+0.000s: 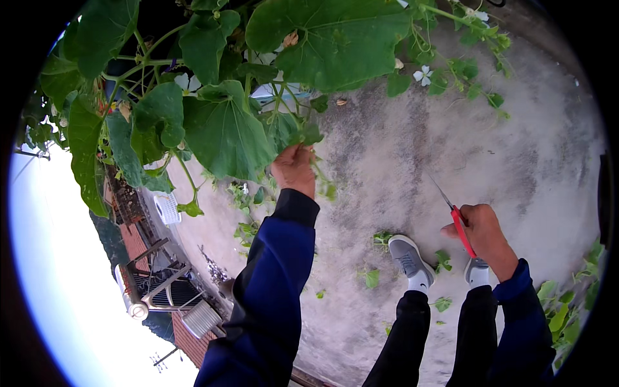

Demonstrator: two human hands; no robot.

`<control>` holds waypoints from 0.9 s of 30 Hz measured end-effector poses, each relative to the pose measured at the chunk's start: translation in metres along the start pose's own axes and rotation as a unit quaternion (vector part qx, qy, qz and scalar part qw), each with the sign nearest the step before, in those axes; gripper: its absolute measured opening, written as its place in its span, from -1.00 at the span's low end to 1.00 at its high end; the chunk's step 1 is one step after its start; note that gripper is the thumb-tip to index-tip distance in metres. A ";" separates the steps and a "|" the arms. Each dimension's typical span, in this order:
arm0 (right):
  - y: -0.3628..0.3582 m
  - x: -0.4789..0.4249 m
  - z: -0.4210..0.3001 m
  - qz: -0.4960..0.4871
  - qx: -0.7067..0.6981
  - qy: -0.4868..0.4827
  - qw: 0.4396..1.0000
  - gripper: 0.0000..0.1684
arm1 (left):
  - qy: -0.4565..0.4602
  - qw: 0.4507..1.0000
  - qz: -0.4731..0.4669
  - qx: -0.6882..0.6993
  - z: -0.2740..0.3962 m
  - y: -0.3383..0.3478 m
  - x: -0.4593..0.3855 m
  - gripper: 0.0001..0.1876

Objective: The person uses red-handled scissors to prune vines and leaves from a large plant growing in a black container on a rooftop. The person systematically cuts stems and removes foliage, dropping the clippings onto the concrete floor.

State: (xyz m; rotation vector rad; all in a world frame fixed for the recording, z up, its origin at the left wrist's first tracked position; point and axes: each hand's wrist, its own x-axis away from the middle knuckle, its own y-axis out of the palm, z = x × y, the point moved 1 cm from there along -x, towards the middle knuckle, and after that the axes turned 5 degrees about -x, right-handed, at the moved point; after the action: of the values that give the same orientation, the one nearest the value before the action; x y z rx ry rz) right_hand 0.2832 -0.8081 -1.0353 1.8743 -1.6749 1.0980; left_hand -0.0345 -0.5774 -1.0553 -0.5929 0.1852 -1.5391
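Observation:
My left hand (294,169) is raised at the lower edge of a leafy gourd vine, its fingers closed around a leafy green sprig (325,180) that hangs past the wrist. A broad green leaf (227,133) lies just left of it and partly hides the fingers. Lower right, my right hand (483,232) grips scissors with red handles (462,231); their thin pointed blades reach up and to the left, away from the vine. More big leaves (333,41), stems and white flowers (423,75) fill the top of the view.
Cut sprigs and leaves (371,278) lie scattered on the concrete floor (377,193) around my grey shoes (411,259). A white plastic basket (167,208) stands near the left edge, beside a low wall. Beyond are tiled roofs and a solar water heater (130,292). Greenery (563,314) grows at right.

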 end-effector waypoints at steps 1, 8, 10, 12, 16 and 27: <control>0.002 -0.001 0.006 0.000 0.010 0.002 1.000 -0.54 | 0.023 0.999 0.025 -0.029 -0.008 -0.010 -0.003 -0.84; 0.026 0.000 0.024 -0.008 0.019 -0.041 0.999 -0.53 | 0.065 0.989 0.053 -0.118 -0.043 -0.055 -0.022 -0.84; 0.028 0.002 0.024 -0.004 -0.001 -0.048 0.999 -0.52 | 0.086 0.977 0.047 -0.190 -0.009 -0.040 -0.008 -0.85; 0.024 0.002 0.012 -0.011 0.010 -0.061 0.998 -0.53 | 0.080 0.975 0.024 -0.206 0.007 -0.040 0.001 -0.85; 0.012 -0.012 -0.024 -0.014 0.060 -0.118 0.991 -0.57 | 0.050 0.997 0.013 -0.051 -0.007 -0.041 0.002 -0.84; 0.010 -0.094 -0.186 -0.087 0.007 -0.166 0.982 -0.28 | 0.040 0.998 0.006 0.049 -0.007 -0.047 0.006 -0.85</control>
State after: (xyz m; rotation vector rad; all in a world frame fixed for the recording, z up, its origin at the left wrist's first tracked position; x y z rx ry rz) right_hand 0.2218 -0.6126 -0.9947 2.2625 -1.6305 0.7617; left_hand -0.0791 -0.5818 -1.0380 -0.4536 0.1727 -1.5527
